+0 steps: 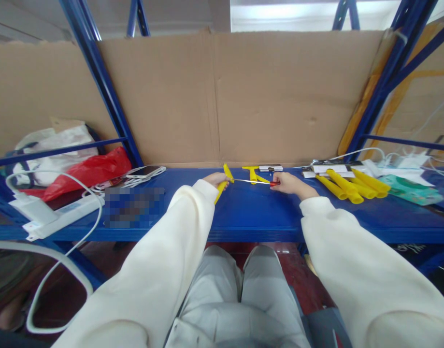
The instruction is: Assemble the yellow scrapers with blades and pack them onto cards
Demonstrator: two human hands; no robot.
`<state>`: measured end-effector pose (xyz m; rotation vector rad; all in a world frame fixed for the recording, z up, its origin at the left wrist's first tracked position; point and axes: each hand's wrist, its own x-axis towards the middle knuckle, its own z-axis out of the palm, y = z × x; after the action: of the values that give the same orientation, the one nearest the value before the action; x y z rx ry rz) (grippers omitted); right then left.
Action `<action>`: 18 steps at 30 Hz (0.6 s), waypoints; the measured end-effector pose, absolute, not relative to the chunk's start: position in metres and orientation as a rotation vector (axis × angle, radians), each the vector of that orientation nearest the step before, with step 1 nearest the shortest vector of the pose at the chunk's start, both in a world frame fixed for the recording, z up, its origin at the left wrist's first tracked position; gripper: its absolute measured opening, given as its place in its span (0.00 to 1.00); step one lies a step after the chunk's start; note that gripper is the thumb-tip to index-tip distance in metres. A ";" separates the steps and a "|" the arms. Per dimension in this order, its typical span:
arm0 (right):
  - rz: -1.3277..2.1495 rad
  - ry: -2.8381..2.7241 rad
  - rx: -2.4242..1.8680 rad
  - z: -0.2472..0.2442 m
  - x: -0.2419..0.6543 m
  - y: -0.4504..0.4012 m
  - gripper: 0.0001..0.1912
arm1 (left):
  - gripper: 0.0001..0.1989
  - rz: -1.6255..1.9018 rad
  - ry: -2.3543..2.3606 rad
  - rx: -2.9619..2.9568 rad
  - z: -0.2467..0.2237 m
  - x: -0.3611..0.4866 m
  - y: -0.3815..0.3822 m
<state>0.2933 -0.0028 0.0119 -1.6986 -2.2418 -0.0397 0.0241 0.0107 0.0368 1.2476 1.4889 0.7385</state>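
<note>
Left hand (219,179): closed round a yellow T-shaped handle (220,193), held tilted above the blue surface (254,215), crosspiece away from the wearer. Right hand (287,183): fingers closed on the red grip of a screwdriver (265,182). Shaft lies nearly level, pointing left, its end at the yellow handle's head; exact seating too small to tell. Just beyond the shaft, between the hands: second yellow T-shaped piece (253,175), flat, and beside it a silver-and-black strip (271,168). Right of right hand: cluster of yellow tubular handles (347,186); farther right, green plastic packet (413,191). Left of left hand: white cable (148,177); farther left, red bag (89,170) and white power strip (69,212). Beyond both hands: upright cardboard (214,96).
</note>
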 end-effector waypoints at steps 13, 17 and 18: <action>-0.218 -2.291 -1.732 0.019 0.296 -0.010 0.05 | 0.07 0.890 1.343 1.020 0.029 0.031 0.011; -0.318 -2.229 -1.791 0.022 0.291 -0.013 0.08 | 0.09 0.913 1.303 1.005 0.028 0.028 0.011; -0.346 -2.210 -1.806 0.022 0.290 -0.014 0.08 | 0.09 0.911 1.303 1.011 0.027 0.028 0.010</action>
<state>0.2904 -0.0138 0.0220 -1.8060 -2.2096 -0.3455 0.0277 0.0101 0.0274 1.0111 1.3027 0.9109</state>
